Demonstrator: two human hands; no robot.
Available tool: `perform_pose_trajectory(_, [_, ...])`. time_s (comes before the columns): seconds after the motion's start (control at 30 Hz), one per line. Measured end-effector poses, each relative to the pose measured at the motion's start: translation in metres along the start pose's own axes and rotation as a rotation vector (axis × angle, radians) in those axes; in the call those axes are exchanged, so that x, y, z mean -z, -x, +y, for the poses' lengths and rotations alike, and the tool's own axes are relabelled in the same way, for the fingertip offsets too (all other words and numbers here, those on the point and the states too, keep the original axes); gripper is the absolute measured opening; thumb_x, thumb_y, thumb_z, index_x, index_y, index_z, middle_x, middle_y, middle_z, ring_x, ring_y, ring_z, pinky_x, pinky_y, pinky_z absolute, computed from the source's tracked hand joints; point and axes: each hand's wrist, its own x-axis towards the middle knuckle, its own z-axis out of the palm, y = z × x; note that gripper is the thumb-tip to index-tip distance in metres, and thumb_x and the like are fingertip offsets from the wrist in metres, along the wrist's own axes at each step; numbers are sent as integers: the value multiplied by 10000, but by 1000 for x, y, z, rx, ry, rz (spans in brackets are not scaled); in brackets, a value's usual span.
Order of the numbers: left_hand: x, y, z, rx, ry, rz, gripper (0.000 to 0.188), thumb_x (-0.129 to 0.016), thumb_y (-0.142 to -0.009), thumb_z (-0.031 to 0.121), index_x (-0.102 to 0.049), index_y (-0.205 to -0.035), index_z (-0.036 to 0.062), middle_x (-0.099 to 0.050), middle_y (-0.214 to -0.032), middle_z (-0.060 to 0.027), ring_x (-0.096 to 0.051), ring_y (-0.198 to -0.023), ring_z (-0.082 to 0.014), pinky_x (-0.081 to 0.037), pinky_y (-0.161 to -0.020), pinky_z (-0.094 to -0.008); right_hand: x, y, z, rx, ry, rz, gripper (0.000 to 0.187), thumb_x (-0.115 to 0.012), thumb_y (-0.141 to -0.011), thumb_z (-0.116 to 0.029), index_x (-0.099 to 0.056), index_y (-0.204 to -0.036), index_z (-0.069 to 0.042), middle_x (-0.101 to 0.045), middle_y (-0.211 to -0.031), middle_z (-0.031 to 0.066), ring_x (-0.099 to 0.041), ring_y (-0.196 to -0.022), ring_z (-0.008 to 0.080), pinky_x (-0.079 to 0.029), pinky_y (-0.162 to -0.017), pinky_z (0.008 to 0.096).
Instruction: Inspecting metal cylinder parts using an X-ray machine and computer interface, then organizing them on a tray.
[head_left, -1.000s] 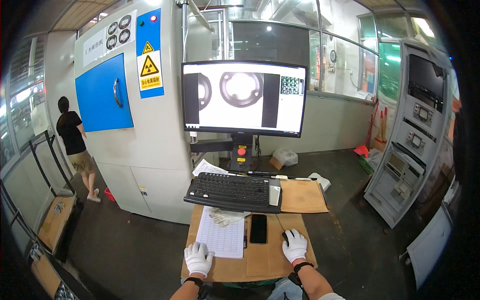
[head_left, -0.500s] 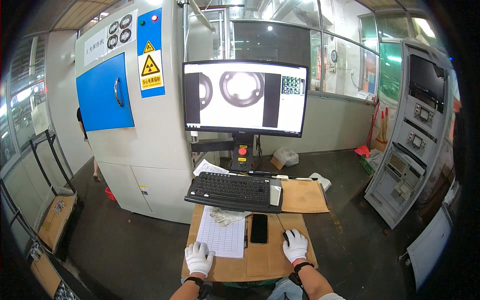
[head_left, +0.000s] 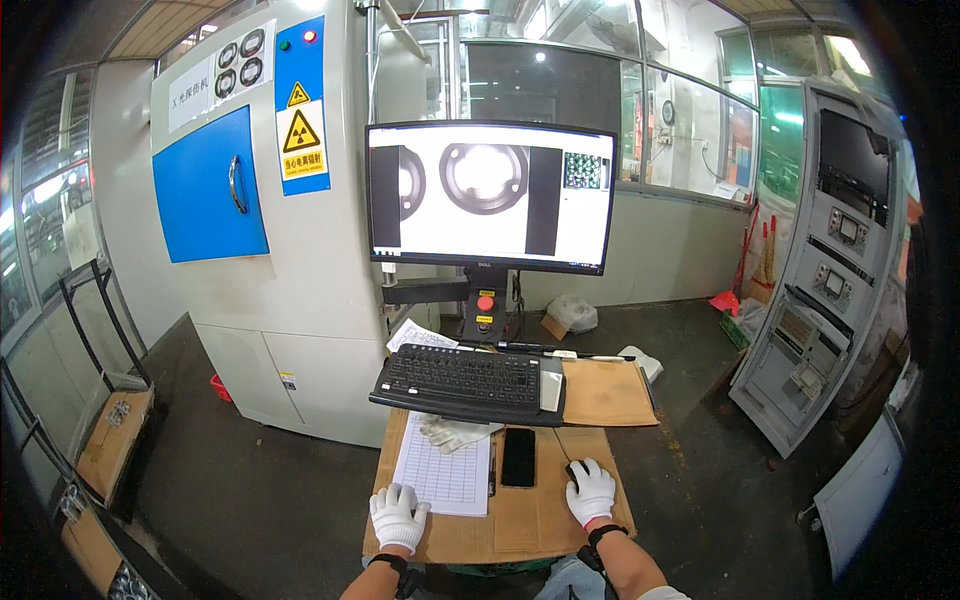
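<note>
My right hand [head_left: 592, 492], in a white glove, is wrapped over a dark computer mouse [head_left: 571, 470] on the cardboard-covered table [head_left: 530, 535]. Flat at the lower left corner of a printed form [head_left: 440, 475] lies my gloved left hand [head_left: 398, 518], its fingers stretched and holding nothing. Between the hands are a black phone [head_left: 518, 458] and a dark pen [head_left: 491, 478] along the form's edge. A spare white glove [head_left: 452, 432] rests on the form's top. Above them, a monitor [head_left: 490, 195] displays grey ring-shaped pictures.
A black keyboard [head_left: 460, 378] on a raised tray overhangs the table's far side, with brown cardboard [head_left: 608, 392] beside it. A red button [head_left: 485, 303] sits under the monitor. A large cabinet with a blue door [head_left: 210, 190] stands left, a grey instrument rack [head_left: 825, 270] right, a cart [head_left: 115, 430] far left.
The person partly visible at the left behind the cabinet has gone out of sight. My two hands keep their places, and the monitor's picture looks the same.
</note>
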Motion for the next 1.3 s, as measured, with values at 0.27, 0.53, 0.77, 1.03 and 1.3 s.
perform_pose_trajectory(0.27, [-7, -3, 0, -33, -18, 36, 385, -777, -815, 412, -674, -1037, 115, -618, -1145, -104, -543, -1123, -329, -381, -1011, -481, 2, 0, 3, 4, 23, 20, 431, -724, -836, -271, -657, -1256, -204, -606, -1313, 127, -634, -1048, 397, -514, -878, 545])
perform_pose_trajectory(0.53, [-9, -1, -1, -57, 0, 81, 374, -778, -823, 368, -666, -1066, 106, -610, -1128, -112, -552, -1103, -342, -391, -1001, -489, 3, -2, 1, 14, 17, 19, 413, -716, -834, -277, -663, -1236, -199, -626, -1293, 125, -645, -1017, 390, -523, -856, 540])
perform_pose_trajectory(0.77, [-12, -1, -2, -66, -10, 103, 354, -781, -814, 383, -639, -984, 106, -605, -1085, -105, -552, -1080, -333, -392, -990, -487, 0, -2, 3, 25, 41, 28, 414, -714, -835, -268, -667, -1241, -202, -640, -1298, 131, -654, -1012, 387, -527, -863, 538])
perform_pose_trajectory(1.03, [-14, 0, -3, -18, -13, 12, 402, -783, -818, 409, -671, -1055, 105, -616, -1185, -116, -544, -1144, -345, -378, -1036, -498, 1, -1, 4, 27, 37, 25, 393, -718, -840, -266, -675, -1226, -213, -633, -1319, 128, -651, -1025, 384, -525, -866, 536])
perform_pose_trajectory(1.3, [-10, -1, 1, -29, -9, 33, 376, -774, -821, 399, -653, -1027, 109, -607, -1131, -111, -546, -1108, -337, -385, -1011, -493, -2, -1, 6, 35, 28, 35, 403, -720, -834, -268, -669, -1230, -212, -628, -1312, 119, -646, -1027, 382, -521, -868, 538])
